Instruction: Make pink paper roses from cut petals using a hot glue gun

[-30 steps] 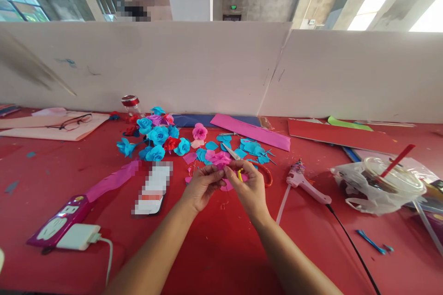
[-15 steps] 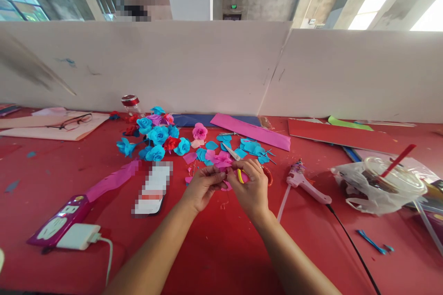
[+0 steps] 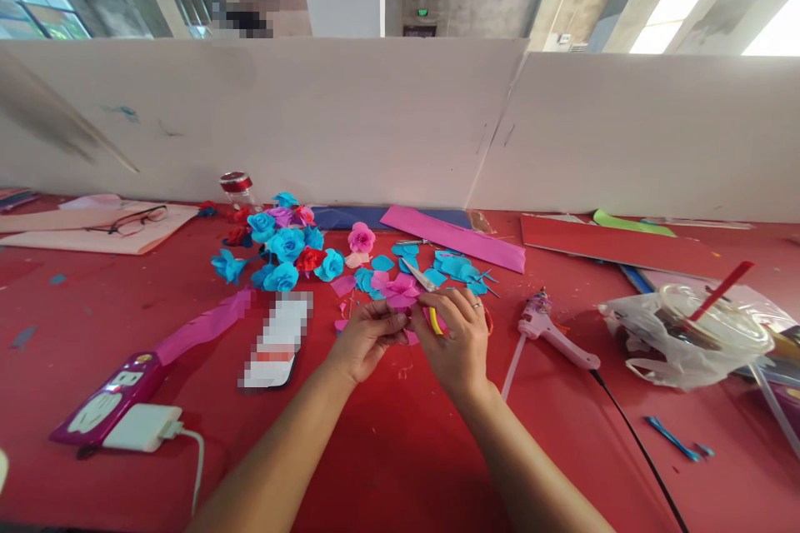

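Note:
Between my two hands is a pink paper flower, its petals spread above the fingertips. My left hand pinches it from below with thumb and fingers. My right hand has thumb and index finger together close to the flower's underside; the fingers hide what lies between them. Scissors with yellow and red handles lie partly under my right hand. Blue paper petals are scattered just beyond, and a finished pink flower rests behind my left hand.
Blue, red and purple paper flowers are bunched at the left, near a phone and a power strip. A pink glue gun and a bagged cup are on the right. A white partition stands behind.
My right hand has shifted very slightly to the right, its fingers turned a little. My left hand and the pink flower are nearly unmoved.

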The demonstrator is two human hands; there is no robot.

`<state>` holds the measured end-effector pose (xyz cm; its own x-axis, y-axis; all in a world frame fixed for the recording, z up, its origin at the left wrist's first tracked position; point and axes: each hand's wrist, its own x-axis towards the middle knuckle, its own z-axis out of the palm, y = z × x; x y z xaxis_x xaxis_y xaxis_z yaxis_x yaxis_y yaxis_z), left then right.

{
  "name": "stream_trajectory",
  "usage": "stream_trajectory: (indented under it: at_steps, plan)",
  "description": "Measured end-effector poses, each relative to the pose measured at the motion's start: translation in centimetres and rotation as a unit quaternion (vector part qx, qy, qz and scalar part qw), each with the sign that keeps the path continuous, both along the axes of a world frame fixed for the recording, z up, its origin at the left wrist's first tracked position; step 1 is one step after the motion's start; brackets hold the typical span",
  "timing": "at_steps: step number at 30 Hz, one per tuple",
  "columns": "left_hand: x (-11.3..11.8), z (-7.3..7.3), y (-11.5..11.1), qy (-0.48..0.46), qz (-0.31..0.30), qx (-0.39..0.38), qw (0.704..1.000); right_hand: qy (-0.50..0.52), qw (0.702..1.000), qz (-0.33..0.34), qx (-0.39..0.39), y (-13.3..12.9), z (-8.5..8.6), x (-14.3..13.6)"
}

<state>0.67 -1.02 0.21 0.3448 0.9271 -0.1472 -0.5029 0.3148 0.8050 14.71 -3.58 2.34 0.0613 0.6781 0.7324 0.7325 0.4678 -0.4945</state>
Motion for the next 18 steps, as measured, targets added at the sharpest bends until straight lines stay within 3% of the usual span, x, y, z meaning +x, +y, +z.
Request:
stream_trajectory:
  at_steps: [3,6,8,12,15,18]
  plan:
    - [0.2,0.3,0.0,0.0,0.021,0.013,1.0,0.044,0.999,0.008,-0.009,-0.1,0.4,-0.2]
    - [0.3,0.4,0.0,0.009,0.056,0.029,0.998,0.152,0.986,0.036,-0.057,-0.5,0.9,-0.4]
    - [0.3,0.4,0.0,0.02,0.076,0.045,0.996,0.244,0.957,0.092,-0.128,-0.8,1.1,-0.5]
    - [0.2,0.1,0.1,0.059,0.116,0.096,0.987,0.391,0.857,0.218,-0.254,-0.8,1.0,-0.5]
    - [0.3,-0.1,0.2,0.091,0.147,0.116,0.978,0.457,0.813,0.231,-0.276,-0.5,0.9,-0.4]
    - [0.4,-0.1,0.2,0.109,0.166,0.128,0.972,0.492,0.792,0.23,-0.278,-0.4,1.0,-0.4]
